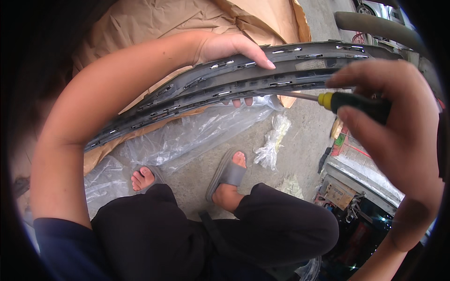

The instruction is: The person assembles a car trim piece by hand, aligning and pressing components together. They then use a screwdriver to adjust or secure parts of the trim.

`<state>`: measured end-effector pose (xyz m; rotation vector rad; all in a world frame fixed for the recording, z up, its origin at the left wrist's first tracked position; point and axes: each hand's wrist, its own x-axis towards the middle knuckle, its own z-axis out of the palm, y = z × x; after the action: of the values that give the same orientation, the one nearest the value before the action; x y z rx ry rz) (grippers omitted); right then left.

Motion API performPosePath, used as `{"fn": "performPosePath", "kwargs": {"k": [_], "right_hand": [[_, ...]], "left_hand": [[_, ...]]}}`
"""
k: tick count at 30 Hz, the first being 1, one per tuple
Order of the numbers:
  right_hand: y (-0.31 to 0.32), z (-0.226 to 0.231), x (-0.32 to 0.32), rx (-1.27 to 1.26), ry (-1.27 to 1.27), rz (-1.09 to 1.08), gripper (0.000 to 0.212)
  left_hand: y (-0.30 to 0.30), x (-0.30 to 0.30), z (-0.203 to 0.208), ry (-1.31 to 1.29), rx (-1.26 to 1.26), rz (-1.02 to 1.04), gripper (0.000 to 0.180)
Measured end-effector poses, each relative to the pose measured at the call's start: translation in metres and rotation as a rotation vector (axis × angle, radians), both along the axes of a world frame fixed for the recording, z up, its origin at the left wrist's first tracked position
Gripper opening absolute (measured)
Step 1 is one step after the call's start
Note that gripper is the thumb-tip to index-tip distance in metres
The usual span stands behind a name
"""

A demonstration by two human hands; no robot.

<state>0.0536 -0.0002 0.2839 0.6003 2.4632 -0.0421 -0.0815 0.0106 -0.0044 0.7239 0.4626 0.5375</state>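
Observation:
A long, curved black plastic car trim part (206,86) runs across the upper middle, with slots and shiny metal clips along its ribs. My left hand (234,49) is wrapped round it, thumb on top and fingertips showing below the lower edge. In my right hand (389,107) is a screwdriver (326,99) with a dark green and yellow handle; the hand is somewhat blurred. Its metal shaft points left, and the tip meets the lower edge of the trim just right of my left fingertips. Whether the tip sits under a clip I cannot tell.
Brown wrapping paper (140,23) spreads behind the trim. Clear plastic sheeting (187,136) and a crumpled plastic bundle (274,140) lie on the concrete floor (187,192) near my sandalled feet. At the lower right stands a metal tray or box (342,192) with tools and parts.

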Motion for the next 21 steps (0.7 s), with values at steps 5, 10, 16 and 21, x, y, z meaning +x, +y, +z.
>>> {"fn": "performPosePath", "kwargs": {"k": [5,10,16,21], "right_hand": [[0.027,-0.023,0.000,-0.073,0.128,-0.003,0.037],[0.038,-0.036,0.007,-0.123,0.301,-0.053,0.037],[0.045,-0.045,0.019,-0.171,0.535,-0.127,0.039],[0.044,-0.063,0.017,-0.224,0.771,-0.170,0.040]], "left_hand": [[0.000,-0.001,-0.003,-0.045,-0.019,0.041,0.065],[0.004,-0.003,-0.009,-0.122,-0.027,0.077,0.064],[0.008,0.000,-0.020,-0.292,-0.041,0.049,0.064],[0.006,0.003,-0.029,-0.378,-0.047,-0.034,0.063]]}}
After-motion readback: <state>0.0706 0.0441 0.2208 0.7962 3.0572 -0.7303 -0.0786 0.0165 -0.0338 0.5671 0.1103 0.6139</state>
